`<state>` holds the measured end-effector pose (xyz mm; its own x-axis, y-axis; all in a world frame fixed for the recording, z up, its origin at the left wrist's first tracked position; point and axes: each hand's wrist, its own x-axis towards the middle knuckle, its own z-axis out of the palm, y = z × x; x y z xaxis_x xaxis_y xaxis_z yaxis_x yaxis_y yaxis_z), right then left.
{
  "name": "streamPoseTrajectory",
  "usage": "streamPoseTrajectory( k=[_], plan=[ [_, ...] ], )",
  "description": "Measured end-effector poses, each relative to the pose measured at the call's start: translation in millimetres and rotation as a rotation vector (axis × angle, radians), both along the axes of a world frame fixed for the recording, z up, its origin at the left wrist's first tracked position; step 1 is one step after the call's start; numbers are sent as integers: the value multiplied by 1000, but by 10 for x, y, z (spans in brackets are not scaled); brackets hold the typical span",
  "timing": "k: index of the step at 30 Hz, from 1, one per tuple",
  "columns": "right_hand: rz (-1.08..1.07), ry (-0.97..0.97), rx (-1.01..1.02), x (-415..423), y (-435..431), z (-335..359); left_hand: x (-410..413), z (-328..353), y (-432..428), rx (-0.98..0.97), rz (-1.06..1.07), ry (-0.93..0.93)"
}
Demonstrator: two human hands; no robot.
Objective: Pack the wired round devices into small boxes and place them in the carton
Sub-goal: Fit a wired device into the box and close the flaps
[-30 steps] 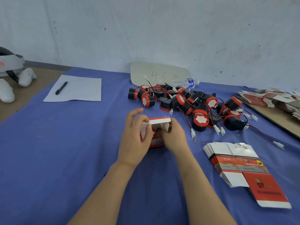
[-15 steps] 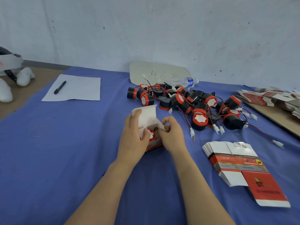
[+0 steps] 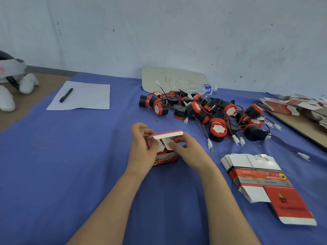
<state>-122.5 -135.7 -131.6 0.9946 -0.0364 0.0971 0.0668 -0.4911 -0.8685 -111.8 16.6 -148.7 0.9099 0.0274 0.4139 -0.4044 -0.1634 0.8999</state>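
A: Where is the small box (image 3: 167, 158)?

B: Standing on the table (image 3: 70, 174), about midway between its left and right edges. It is closer to the front edge than the pile of wired devices (image 3: 217, 129), which lies toward the far edge. The box sits between the two hands and touches both.

A: And the hands?

B: The left hand (image 3: 142, 149) is curled round the box's left side, with its fingertips up at the left end of the lid flap (image 3: 168, 135). The right hand (image 3: 190, 151) grips from the right and seems to pinch a white side flap (image 3: 167, 144) beneath the lid.

A: Anything inside?

B: A round device (image 3: 161, 152) shows red and white in the open top. I cannot make out its wire.

A: What does closing turn on?

B: The lid flap. It lies level above the opening, its long axis running left to right from one hand to the other, white edge toward the person. I judge the side flap must fold down first, then the lid. The left hand is nearer the lid and the right is nearer the side flap.

A: The carton?

B: Not in view. A stack of flat boxes (image 3: 254, 175) lies toward the right front corner.
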Motion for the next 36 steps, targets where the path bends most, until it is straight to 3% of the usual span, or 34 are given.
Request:
streamPoseTrajectory(
  k=[5,7,13,16,19,25,30,36],
  plan=[
    [-25,-66,69,-25,10,7,-43,104,57,0,-305,241],
    [-35,-106,32,-20,7,13,-70,107,59,77,-369,238],
    [-3,-51,93,-51,-93,86,-62,56,54,305,-240,8],
    [109,79,323,-85,-119,100,-13,22,76,380,-221,33],
    [73,32,290,-75,-100,82,-3,3,73,397,-214,51],
    [0,-36,295,-47,-24,49,-11,0,78,362,-241,98],
    [-52,151,602,-21,24,31,-60,21,21,271,-231,126],
    [-68,267,769,-11,61,45,-30,11,-77,123,-63,246]
  ],
)
